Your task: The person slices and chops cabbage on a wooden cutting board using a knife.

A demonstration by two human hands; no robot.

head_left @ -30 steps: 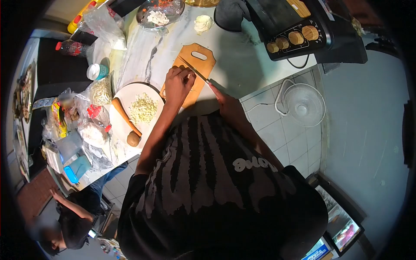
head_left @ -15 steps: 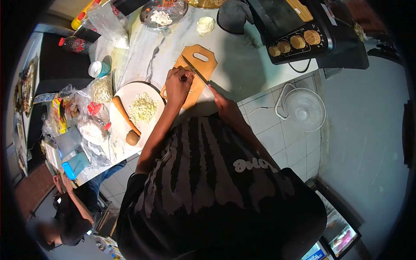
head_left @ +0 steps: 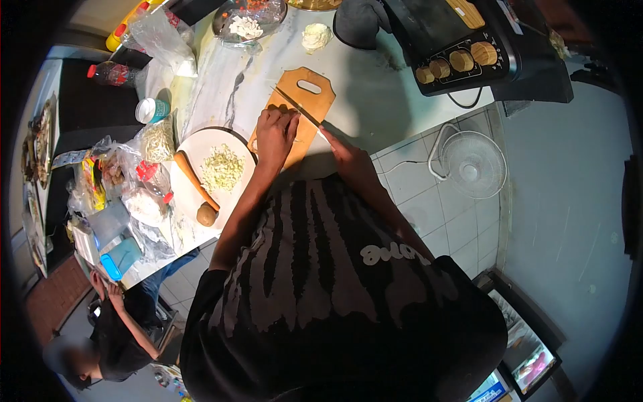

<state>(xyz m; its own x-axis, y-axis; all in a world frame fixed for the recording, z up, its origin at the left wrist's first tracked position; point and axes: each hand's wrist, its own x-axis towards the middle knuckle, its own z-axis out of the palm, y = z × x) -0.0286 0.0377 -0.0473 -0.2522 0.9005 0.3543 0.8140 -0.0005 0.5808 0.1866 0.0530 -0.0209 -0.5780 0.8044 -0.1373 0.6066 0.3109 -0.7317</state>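
A wooden cutting board point(head_left: 293, 79) lies at a slant on the marble-patterned counter. My right hand point(head_left: 347, 151) grips a knife point(head_left: 299, 107), its blade reaching across the board to the far left. Beside the blade, my left hand point(head_left: 274, 137) rests on the board with its fingers curled; whatever they press on is hidden beneath them. To the left of that hand sits a white plate point(head_left: 189, 144) with a heap of chopped pale green pieces point(head_left: 223, 167). A carrot point(head_left: 194, 181) and a brown, round potato-like thing point(head_left: 206, 214) lie on the plate's left side.
Behind the board are a pale round lump point(head_left: 316, 37) and a tray point(head_left: 274, 27) with white pieces. A black appliance point(head_left: 462, 63) stands far right. Bags, a bottle point(head_left: 110, 74) and a tub point(head_left: 152, 110) crowd the left. Another person's hands point(head_left: 110, 291) are lower left; a fan point(head_left: 473, 164) is right.
The knife tip has swung slightly left and away from me. My left fingers have closed in more over the board. The other person's hands and arm have moved a little.
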